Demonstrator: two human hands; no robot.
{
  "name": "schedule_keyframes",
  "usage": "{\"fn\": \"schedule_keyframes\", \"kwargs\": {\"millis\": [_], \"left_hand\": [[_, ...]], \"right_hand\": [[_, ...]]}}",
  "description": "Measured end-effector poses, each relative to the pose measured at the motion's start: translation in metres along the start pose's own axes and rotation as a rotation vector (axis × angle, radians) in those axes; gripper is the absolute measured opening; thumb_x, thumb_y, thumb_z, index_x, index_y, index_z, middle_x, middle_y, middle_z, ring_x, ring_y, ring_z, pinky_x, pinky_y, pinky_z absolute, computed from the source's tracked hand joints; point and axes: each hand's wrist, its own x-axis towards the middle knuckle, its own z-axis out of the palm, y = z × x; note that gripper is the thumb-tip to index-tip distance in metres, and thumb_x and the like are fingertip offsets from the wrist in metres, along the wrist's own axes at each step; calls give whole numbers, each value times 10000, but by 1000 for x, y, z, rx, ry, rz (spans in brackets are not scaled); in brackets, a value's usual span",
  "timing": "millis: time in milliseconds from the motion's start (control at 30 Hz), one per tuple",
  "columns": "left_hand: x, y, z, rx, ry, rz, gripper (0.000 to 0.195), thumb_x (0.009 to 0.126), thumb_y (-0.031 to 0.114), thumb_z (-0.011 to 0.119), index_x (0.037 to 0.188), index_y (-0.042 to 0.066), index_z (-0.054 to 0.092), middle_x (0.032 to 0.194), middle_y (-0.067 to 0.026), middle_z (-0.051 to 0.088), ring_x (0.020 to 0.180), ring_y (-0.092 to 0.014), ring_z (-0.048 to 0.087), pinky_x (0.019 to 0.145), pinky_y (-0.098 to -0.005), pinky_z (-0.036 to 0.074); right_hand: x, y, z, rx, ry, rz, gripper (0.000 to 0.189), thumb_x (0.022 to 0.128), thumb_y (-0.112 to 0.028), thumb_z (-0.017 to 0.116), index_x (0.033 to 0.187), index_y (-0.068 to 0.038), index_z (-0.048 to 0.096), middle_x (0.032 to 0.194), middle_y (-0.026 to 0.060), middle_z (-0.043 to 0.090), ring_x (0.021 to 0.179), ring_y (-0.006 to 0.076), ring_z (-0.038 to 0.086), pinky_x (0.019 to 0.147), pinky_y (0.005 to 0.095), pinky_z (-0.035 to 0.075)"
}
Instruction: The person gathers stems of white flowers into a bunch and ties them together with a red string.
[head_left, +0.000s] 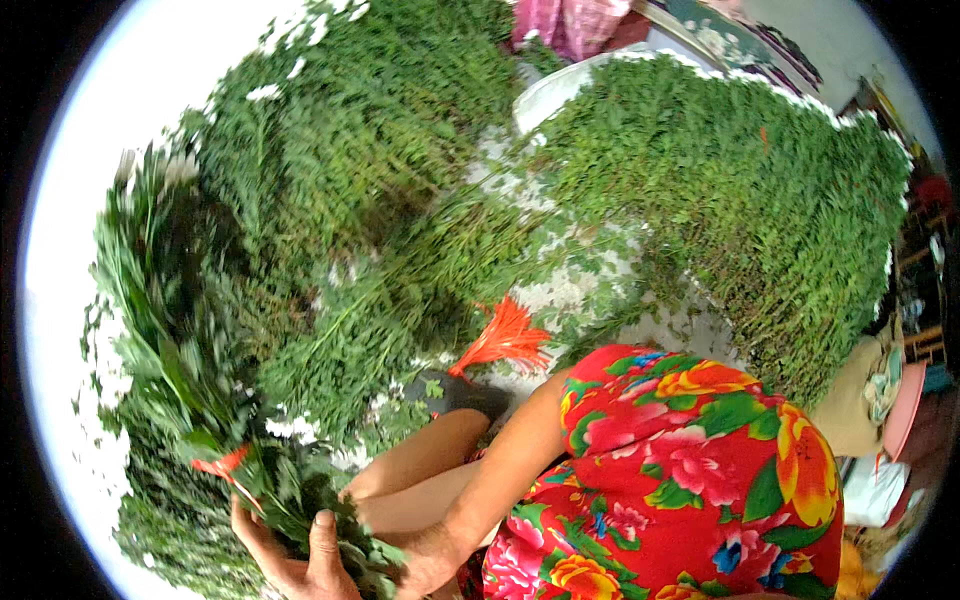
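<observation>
A bundle of leafy green stems with white flowers (180, 367), likely chrysanthemums, stretches along the left side. A red-orange plastic tie (223, 463) circles it. Just below the tie, my left hand (300, 555) holds the stems between thumb and fingers. My right hand (424, 559) is at the bundle's lower stem end and seems to grip it; leaves partly hide its fingers. A bunch of red-orange plastic strips (506, 341) lies near my bent leg, by a dark grey item (457, 394). My red floral garment (675, 465) fills the lower right.
Large piles of flower stems lie at upper left (360, 112) and right (735, 210). Loose stems (450, 247) and leaves litter the pale floor (570, 292) between them. A pink bag (574, 26) is at the top; a pink basin (904, 412) and a beige bag (847, 412) are at right.
</observation>
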Motion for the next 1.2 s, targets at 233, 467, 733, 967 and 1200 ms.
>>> {"fn": "schedule_keyframes", "kwargs": {"millis": [233,467,733,967,1200], "left_hand": [[56,17,1,-81,-318,271,518,1079,289,542,1506,1,483,1520,-205,516,1392,-311,489,1148,-458,390],[79,-130,-2,63,-645,-378,580,991,308,700,1418,-57,558,1420,-212,604,1275,-298,580,1062,-405,463],[97,-120,14,113,-954,-337,440,962,221,729,1306,-41,647,1235,-189,711,1149,-273,644,1037,-395,473],[104,-116,20,107,-941,-364,415,989,224,689,1325,-15,634,1261,-192,694,1146,-295,634,997,-422,491],[109,-114,20,-103,-844,-331,337,981,184,700,1268,10,670,1240,-154,700,1147,-278,635,1004,-418,493]], "right_hand": [[-45,-5,-116,-684,914,-200,240,839,-151,792,1059,-70,744,993,91,738,908,258,701,821,414,562],[-241,-59,-236,82,1560,138,341,811,84,674,1143,21,711,1087,145,760,911,221,740,853,347,594],[-433,-110,-264,-246,1909,506,383,748,37,735,1128,41,690,968,109,752,871,230,727,839,381,597],[-591,-161,-302,-475,2134,1240,1016,691,-501,922,1418,80,514,1421,254,585,1283,367,594,1071,524,459],[-572,-39,-227,-759,1675,1627,859,829,-506,798,1411,56,509,1304,267,642,1184,391,638,1028,460,499]]}}
